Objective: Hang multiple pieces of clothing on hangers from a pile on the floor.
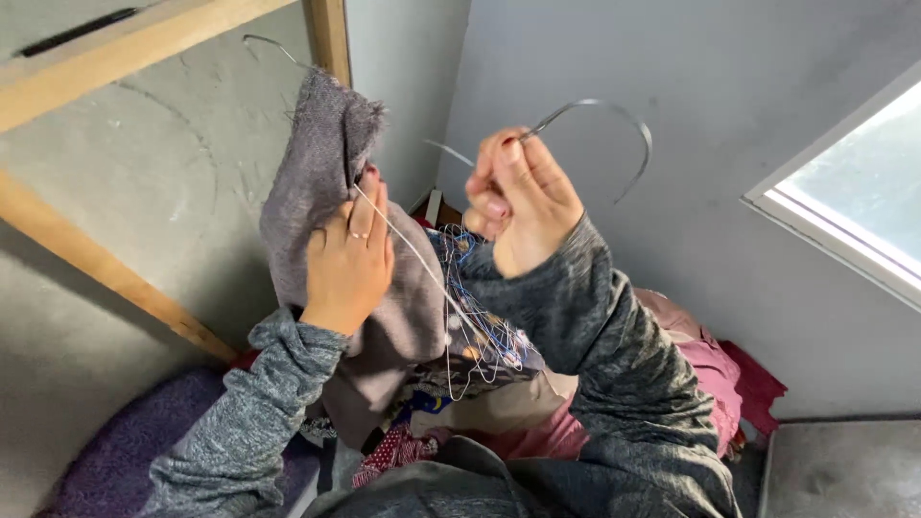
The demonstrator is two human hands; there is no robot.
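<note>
We pinch hanger hook [614, 125] in right hand [523, 206]; left hand [350, 259] clenched on grey garment [317, 163]. Keep wire shoulder inside fabric, feed slowly, avoid snagging.

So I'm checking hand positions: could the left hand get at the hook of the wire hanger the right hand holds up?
Probably yes: the left hand grips the grey cloth just beside the right hand, and the hanger hook curves in open air.

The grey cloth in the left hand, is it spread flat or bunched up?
Bunched: the grey cloth droops in folds from the left hand.
</note>
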